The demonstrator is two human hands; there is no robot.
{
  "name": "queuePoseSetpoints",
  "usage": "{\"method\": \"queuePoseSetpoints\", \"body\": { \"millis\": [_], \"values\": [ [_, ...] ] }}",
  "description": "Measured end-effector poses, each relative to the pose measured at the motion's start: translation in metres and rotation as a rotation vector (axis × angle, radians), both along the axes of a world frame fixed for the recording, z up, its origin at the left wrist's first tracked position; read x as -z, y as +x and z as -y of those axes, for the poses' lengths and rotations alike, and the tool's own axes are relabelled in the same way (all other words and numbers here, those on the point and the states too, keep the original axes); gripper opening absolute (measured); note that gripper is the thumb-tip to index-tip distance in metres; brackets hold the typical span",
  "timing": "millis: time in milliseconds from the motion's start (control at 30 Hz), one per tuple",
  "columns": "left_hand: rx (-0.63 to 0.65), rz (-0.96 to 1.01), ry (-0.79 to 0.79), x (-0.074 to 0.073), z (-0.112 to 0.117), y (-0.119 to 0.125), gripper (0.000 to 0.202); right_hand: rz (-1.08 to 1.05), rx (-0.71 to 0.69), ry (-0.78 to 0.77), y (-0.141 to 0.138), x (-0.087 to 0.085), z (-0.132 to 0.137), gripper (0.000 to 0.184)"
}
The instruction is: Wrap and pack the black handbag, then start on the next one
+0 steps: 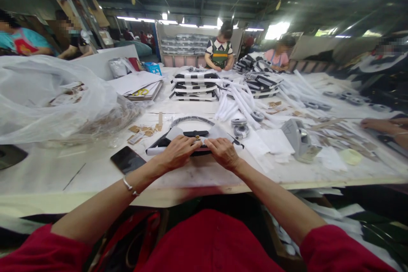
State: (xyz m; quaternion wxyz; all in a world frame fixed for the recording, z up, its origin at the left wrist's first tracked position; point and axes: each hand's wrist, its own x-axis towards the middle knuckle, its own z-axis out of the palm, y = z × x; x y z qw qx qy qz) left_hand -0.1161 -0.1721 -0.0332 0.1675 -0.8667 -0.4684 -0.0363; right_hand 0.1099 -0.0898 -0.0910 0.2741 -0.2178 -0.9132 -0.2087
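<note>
A black handbag (191,133) with white wrapping lies on the white work table (105,178), right in front of me. Its handle (193,118), covered in clear plastic, arches over the far side, and a small gold clasp (197,137) shows at the middle. My left hand (179,149) grips the near edge left of the clasp, fingers closed on it. Just right of the clasp, my right hand (224,151) pinches the same edge. Both thumbs point inward, almost meeting. The hands hide part of the bag's front.
A phone (128,160) and brown tags (143,131) lie left; a big clear plastic bag (57,97) bulges beyond. Coiled straps (240,129) and a grey tape dispenser (296,140) are at right. Stacked wrapped bags (195,86) stand behind. A co-worker's hand (379,125) is far right.
</note>
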Motion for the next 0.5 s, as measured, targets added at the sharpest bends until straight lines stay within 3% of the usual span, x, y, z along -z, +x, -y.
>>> {"method": "queuePoseSetpoints", "body": {
  "millis": [100, 267, 400, 500],
  "values": [
    [-0.011, 0.007, 0.164, 0.026, 0.012, 0.015, 0.061, 0.019, -0.014, -0.004, 0.0, 0.002, 0.005, 0.027],
    [-0.157, 0.131, 0.333, 0.068, 0.026, 0.038, 0.049, 0.044, -0.003, -0.035, 0.0, 0.005, 0.022, 0.026],
    [-0.131, 0.225, 0.349, 0.087, 0.044, 0.043, 0.049, 0.054, 0.031, -0.095, 0.009, 0.016, 0.043, 0.031],
    [-0.122, 0.286, 0.326, 0.093, 0.057, 0.046, 0.049, 0.04, 0.01, -0.137, 0.02, 0.022, 0.056, 0.041]
  ]
}}
